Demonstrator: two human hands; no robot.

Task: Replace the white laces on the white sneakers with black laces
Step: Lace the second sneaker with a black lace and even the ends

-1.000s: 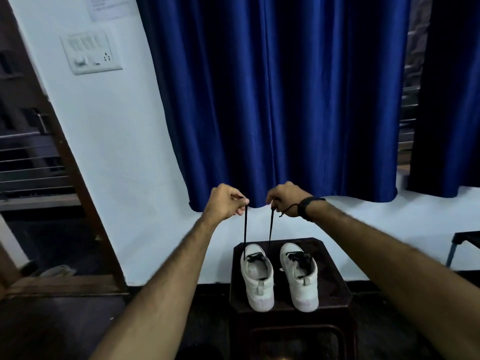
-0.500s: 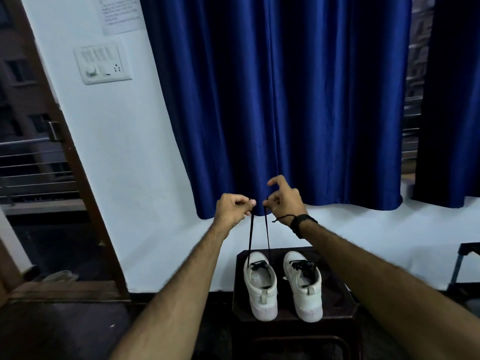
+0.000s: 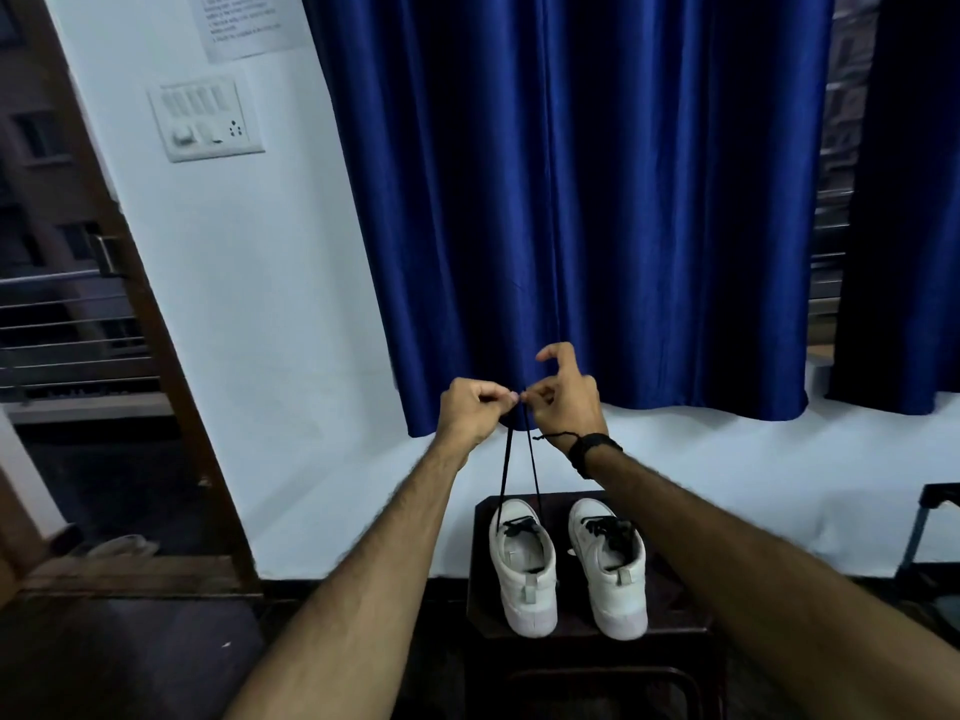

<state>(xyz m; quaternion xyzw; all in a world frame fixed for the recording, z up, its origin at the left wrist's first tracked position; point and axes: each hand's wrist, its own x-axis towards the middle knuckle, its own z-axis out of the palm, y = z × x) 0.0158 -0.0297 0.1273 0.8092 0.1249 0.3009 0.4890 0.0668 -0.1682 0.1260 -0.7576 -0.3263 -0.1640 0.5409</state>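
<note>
Left hand (image 3: pixel 475 410) and right hand (image 3: pixel 563 402) pinch black lace (image 3: pixel 519 470) ends at 12 o'clock above left sneaker (image 3: pixel 522 563); right forefinger crooked free.

Premises: a room in a residential flat. Evidence: full blue curtains (image 3: pixel 597 200) over a barred window (image 3: pixel 826 262), wall switchboard (image 3: pixel 205 119) with socket, printed notice (image 3: pixel 249 23), wooden door frame (image 3: pixel 171 387) opening onto a railed balcony (image 3: pixel 72 330), dark stool (image 3: pixel 670 610).
</note>
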